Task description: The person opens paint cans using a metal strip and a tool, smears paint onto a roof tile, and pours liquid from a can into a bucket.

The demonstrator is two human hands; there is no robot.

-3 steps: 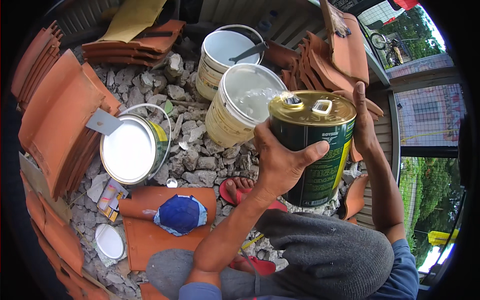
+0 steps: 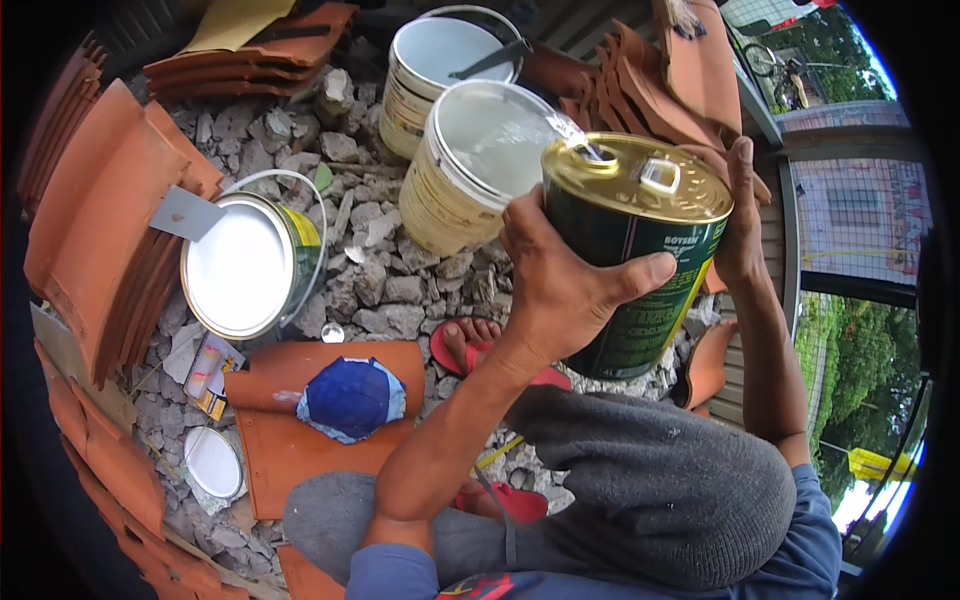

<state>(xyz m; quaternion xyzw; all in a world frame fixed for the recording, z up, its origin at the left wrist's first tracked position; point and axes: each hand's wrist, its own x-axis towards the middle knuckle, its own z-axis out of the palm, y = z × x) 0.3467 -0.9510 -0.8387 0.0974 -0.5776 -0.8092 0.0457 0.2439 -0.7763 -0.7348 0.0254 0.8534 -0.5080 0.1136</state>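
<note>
Both my hands hold a dark green can with a gold top [image 2: 640, 290], tipped slightly toward the left. My left hand [image 2: 575, 275] wraps its near left side, thumb across the front; my right hand [image 2: 738, 215] grips the far right side. Clear liquid [image 2: 568, 128] spurts from the can's round spout toward an open off-white bucket [image 2: 430, 190], which holds some liquid. Behind it stands another white bucket [image 2: 397, 105] with a dark-handled tool [image 2: 492, 60] resting across its rim.
An open can of white paint [image 2: 240, 265] with a grey flat scraper [image 2: 187, 213] on its rim stands at left. A blue cloth bundle [image 2: 352, 398] lies on an orange roof tile [image 2: 300, 465]. Stacked tiles [image 2: 110, 230] and rubble [image 2: 385, 290] surround my feet.
The view has shifted, so the buckets and paint can sit higher in the picture. The held can has moved slightly right relative to the bucket, and the liquid stream looks shorter.
</note>
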